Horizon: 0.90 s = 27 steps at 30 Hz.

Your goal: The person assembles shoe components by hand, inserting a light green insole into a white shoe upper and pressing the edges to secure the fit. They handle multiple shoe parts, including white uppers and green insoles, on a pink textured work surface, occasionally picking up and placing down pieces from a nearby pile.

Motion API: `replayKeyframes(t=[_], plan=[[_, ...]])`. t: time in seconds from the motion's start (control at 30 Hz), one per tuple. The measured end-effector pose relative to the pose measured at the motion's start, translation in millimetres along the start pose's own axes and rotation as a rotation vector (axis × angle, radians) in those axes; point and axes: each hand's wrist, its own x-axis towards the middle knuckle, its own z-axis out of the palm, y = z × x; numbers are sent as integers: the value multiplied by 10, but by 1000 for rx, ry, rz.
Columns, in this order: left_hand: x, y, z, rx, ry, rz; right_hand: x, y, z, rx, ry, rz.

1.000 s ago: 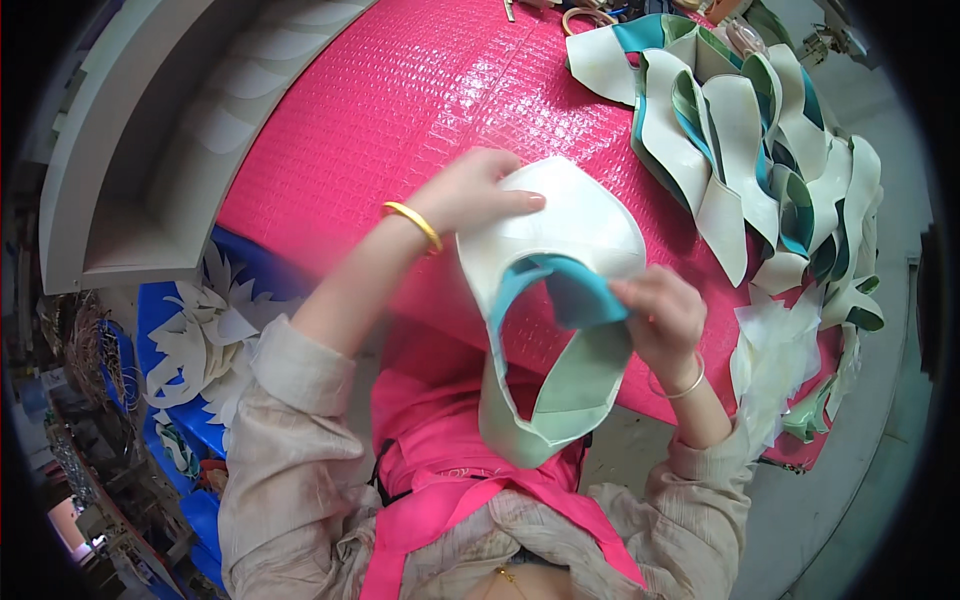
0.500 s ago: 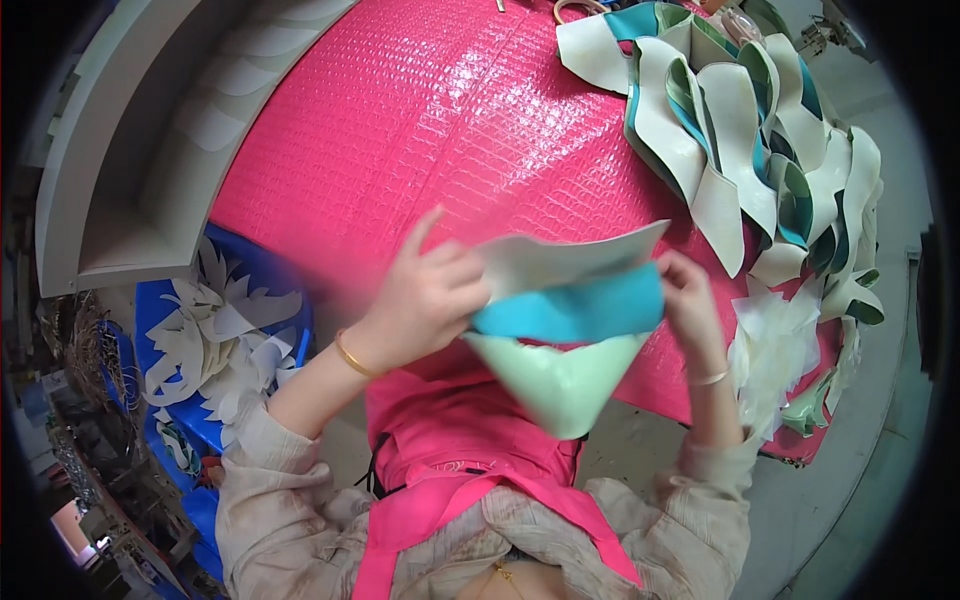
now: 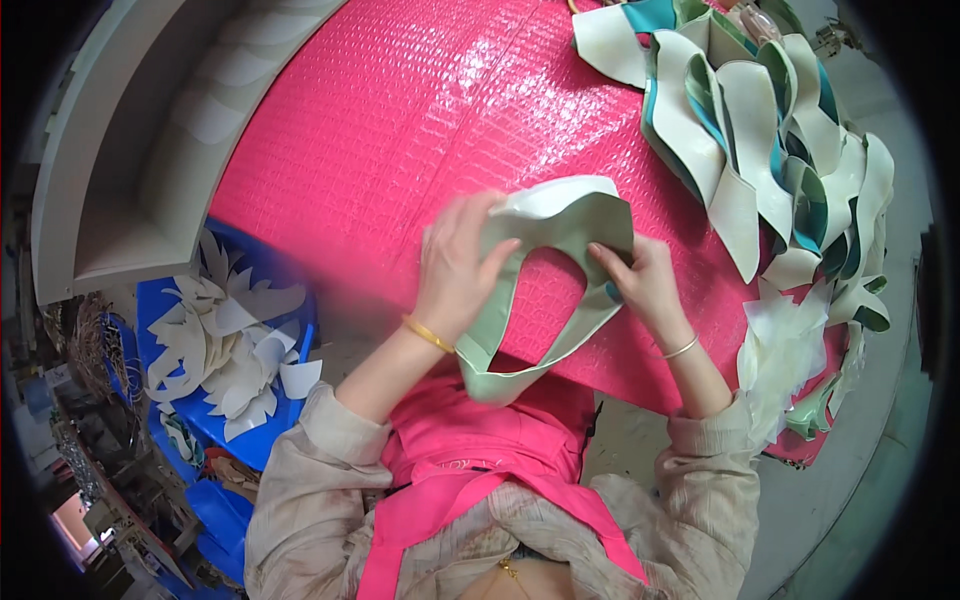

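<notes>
Between my hands, over the near edge of the pink table, hangs a shoe upper (image 3: 585,220) bent into a loop. Its pale green lining faces up, and a white outer face shows along the far rim. My left hand (image 3: 455,265) grips its left side, thumb on the lining and the other fingers behind, slightly blurred. On the opposite side my right hand (image 3: 648,285) pinches it, thumb inside and fingers hidden underneath. Through the loop's opening the pink tabletop is visible.
A heap of white, green and teal shoe uppers (image 3: 750,130) covers the table's right side. Translucent white pieces (image 3: 785,345) lie nearer me. At left, a blue bin (image 3: 160,300) holds white scraps (image 3: 235,340), below a grey box-like shelf (image 3: 140,255).
The upper has been turned and spread into a loop, its teal face now mostly hidden. Both hands have shifted their grip on it. A white square scrap now shows at the bin's edge.
</notes>
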Motion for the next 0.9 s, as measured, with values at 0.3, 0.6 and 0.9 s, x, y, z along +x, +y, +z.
replayKeyframes(t=[0.3,0.6,0.9], plan=[[-756,144,-537,-227,-716,282,673,-406,-170,361,-151,77],[-1030,362,-41,93,-235,98,459,-932,1,-632,-251,-730],[-1056,323,82,377,-336,101,727,-949,203,-515,-1069,-424]])
